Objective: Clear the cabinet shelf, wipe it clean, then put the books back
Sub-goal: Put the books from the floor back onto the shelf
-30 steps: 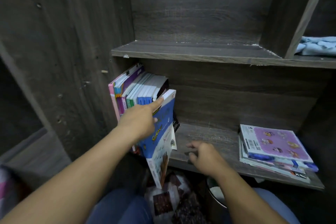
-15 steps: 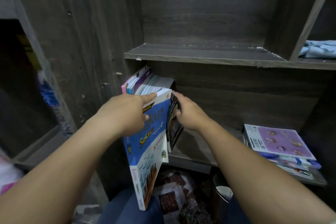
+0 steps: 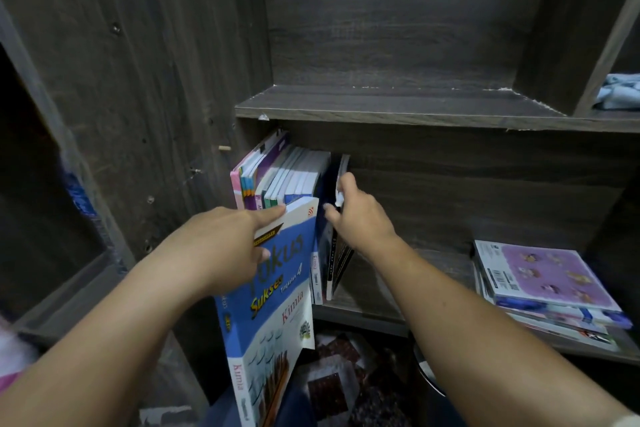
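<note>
At the shelf (image 3: 367, 315), left hand (image 3: 221, 246) grips the blue book (image 3: 277, 305), right hand (image 3: 360, 222) pinches a dark book (image 3: 337, 263), fingertips hidden.

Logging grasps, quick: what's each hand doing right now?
Left hand: holding the blue paperback Kimia textbook.
Right hand: gripping the thin dark-covered book.

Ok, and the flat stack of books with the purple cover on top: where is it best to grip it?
Probably by its front edge, coming from the open front of the shelf: fingers under the lowest book, thumb on the top cover. The stack lies flat with its books fanned unevenly, and the cabinet wall stands close on its right.
</note>
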A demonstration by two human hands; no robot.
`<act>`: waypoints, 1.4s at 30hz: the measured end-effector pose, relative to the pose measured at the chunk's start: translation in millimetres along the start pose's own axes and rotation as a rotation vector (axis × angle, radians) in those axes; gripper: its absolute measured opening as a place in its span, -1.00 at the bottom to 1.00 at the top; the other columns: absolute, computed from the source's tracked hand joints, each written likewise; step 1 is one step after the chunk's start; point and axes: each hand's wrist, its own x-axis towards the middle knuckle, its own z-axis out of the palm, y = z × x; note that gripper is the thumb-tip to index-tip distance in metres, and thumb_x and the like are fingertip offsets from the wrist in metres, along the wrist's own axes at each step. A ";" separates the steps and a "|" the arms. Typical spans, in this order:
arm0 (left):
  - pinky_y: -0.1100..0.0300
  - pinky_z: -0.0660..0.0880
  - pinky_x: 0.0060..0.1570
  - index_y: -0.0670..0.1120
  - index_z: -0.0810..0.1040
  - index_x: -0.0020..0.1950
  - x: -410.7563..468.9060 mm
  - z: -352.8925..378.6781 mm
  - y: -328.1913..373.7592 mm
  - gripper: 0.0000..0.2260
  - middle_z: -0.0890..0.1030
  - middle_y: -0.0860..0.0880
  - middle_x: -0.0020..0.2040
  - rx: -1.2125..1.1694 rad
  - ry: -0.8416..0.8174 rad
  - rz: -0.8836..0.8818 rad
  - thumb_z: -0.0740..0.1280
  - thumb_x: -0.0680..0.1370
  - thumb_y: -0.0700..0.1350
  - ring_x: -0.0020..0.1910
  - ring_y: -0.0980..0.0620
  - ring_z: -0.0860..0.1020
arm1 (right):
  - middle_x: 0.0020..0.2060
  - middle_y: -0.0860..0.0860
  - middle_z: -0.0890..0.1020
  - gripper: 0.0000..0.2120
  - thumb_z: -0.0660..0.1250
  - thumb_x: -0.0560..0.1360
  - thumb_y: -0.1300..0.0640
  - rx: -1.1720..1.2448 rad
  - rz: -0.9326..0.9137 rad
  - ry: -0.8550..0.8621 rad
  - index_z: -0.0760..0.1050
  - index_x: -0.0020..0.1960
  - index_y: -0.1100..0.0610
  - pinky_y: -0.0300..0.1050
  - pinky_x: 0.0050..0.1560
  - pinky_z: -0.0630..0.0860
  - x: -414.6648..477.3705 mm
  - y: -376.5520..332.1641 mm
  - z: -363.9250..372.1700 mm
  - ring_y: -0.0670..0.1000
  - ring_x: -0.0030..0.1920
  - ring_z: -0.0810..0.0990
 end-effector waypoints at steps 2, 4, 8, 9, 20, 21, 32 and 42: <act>0.24 0.39 -0.09 0.38 -0.03 0.51 0.5 0.8 2.1 -0.40 0.48 0.06 0.30 -0.018 -0.026 0.020 0.24 0.61 0.08 -0.04 0.10 0.46 | -0.09 0.19 0.60 -0.73 0.23 0.55 0.14 0.036 0.096 0.063 0.19 0.17 0.07 0.05 -0.23 0.51 -1.0 6.5 -1.2 0.26 -0.13 0.58; 0.25 0.40 -0.06 0.38 -0.02 0.50 1.8 1.6 5.2 -0.41 0.48 0.09 0.31 -0.050 -0.042 0.038 0.25 0.60 0.08 0.03 0.13 0.46 | -0.09 0.23 0.60 -0.65 0.22 0.54 0.21 0.004 0.159 0.118 0.19 0.27 0.09 0.03 -0.21 0.50 -2.7 14.9 -5.5 0.28 -0.10 0.59; 0.24 0.42 -0.04 0.41 -0.04 0.49 10.0 0.6 16.1 -0.41 0.51 0.09 0.25 -0.080 -0.022 0.078 0.24 0.61 0.08 0.08 0.10 0.49 | 0.00 0.22 0.60 -0.49 0.19 0.56 0.23 -0.148 0.143 0.174 0.16 0.48 0.10 -0.07 -0.22 0.33 -12.6 33.5 -12.1 0.27 -0.03 0.58; 0.23 0.44 -0.06 0.42 -0.05 0.49 15.0 -0.5 19.9 -0.41 0.53 0.07 0.21 -0.073 0.004 0.079 0.23 0.61 0.09 0.06 0.08 0.50 | 0.02 0.20 0.60 -0.49 0.19 0.56 0.24 -0.171 0.142 0.193 0.17 0.49 0.10 -0.09 -0.22 0.32 -15.5 38.1 -13.7 0.25 -0.02 0.59; 0.07 0.36 -0.29 0.19 0.08 0.55 105.3 21.7 74.7 -0.41 0.59 -0.16 0.01 0.056 0.445 -0.059 0.26 0.59 -0.08 -0.05 -0.18 0.57 | -0.25 -0.01 0.49 -0.29 0.24 0.58 0.18 -0.022 0.112 0.187 -0.08 0.57 -0.11 -0.13 -0.29 0.34 -35.5 62.0 -21.8 0.06 -0.30 0.51; 0.07 0.33 -0.31 0.15 0.15 0.54 114.4 30.1 78.9 -0.44 0.58 -0.16 0.00 0.070 0.479 -0.070 0.25 0.59 -0.12 -0.04 -0.18 0.57 | -0.30 -0.02 0.47 -0.25 0.25 0.58 0.16 0.016 0.122 0.182 -0.14 0.57 -0.14 -0.12 -0.32 0.33 -38.8 64.7 -17.5 0.02 -0.36 0.45; -0.05 0.30 0.19 -0.06 0.47 0.35 128.5 88.2 56.0 -0.49 0.51 -0.06 0.14 -0.019 0.693 0.121 0.38 0.44 0.09 0.16 -0.09 0.46 | -0.06 0.06 0.66 -0.66 0.21 0.60 0.05 0.188 0.244 -0.079 0.38 0.36 0.02 -0.13 -0.13 0.55 -46.2 87.9 32.3 0.04 -0.15 0.61; 0.17 -0.05 0.41 0.01 0.26 0.52 113.8 90.0 40.5 -0.17 0.32 0.08 0.49 -0.030 0.573 0.165 0.50 0.33 0.21 0.48 0.09 0.23 | -0.20 0.16 0.64 -0.74 0.17 0.61 0.08 0.046 0.281 0.147 0.45 0.22 0.18 -0.04 -0.24 0.43 -70.5 66.9 51.0 0.19 -0.17 0.60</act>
